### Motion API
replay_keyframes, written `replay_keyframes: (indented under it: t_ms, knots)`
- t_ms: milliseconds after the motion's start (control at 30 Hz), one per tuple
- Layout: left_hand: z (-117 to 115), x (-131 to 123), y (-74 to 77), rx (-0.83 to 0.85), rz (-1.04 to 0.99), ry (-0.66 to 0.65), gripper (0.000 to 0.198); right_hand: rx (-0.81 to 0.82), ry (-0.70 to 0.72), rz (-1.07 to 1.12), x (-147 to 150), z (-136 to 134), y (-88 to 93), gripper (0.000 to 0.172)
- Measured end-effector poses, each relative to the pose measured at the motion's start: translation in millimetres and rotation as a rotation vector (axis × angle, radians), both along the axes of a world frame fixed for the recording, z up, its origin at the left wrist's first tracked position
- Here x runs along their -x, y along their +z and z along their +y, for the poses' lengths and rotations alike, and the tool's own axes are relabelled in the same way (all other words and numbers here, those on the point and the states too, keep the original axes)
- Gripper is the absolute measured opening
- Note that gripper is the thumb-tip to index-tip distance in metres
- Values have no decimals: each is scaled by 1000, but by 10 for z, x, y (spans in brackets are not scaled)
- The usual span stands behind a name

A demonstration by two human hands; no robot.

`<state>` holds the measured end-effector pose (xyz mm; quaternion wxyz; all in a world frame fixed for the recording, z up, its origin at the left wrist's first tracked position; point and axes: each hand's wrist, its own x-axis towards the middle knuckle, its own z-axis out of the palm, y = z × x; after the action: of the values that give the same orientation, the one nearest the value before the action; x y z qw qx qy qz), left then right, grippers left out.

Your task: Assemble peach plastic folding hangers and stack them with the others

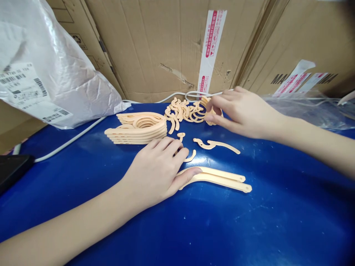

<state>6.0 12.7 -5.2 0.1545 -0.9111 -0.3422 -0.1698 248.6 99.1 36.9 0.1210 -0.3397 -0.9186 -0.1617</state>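
From my remote view, the left hand [156, 170] lays its thumb across two long cream pieces [224, 181] on the blue table [222, 229]. The right hand [242, 111] curls at a heap of hooks [179, 111]; I cannot tell whether either grips.

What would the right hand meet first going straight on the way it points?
Likely the pile of curved pieces; the right hand points leftward into it, fingertips at its right end, though whether they already touch is unclear.
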Motion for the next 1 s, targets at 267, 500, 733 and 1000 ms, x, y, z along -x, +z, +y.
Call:
replay_keyframes:
  t_ms: [267, 500, 733, 1000]
  knots:
    - [18, 7, 2, 33, -15, -10, 49, 115, -350, -21, 669, 704, 75, 53]
    - [28, 10, -14, 47, -22, -15, 51, 236, -398, -117, 870, 800, -17, 59]
    - [18, 26, -15, 64, -26, -7, 50, 188, -357, -72, 964, 823, -130, 41]
    - [10, 10, -7, 94, -18, 6, 52, 197, -196, 76, 961, 976, -222, 27]
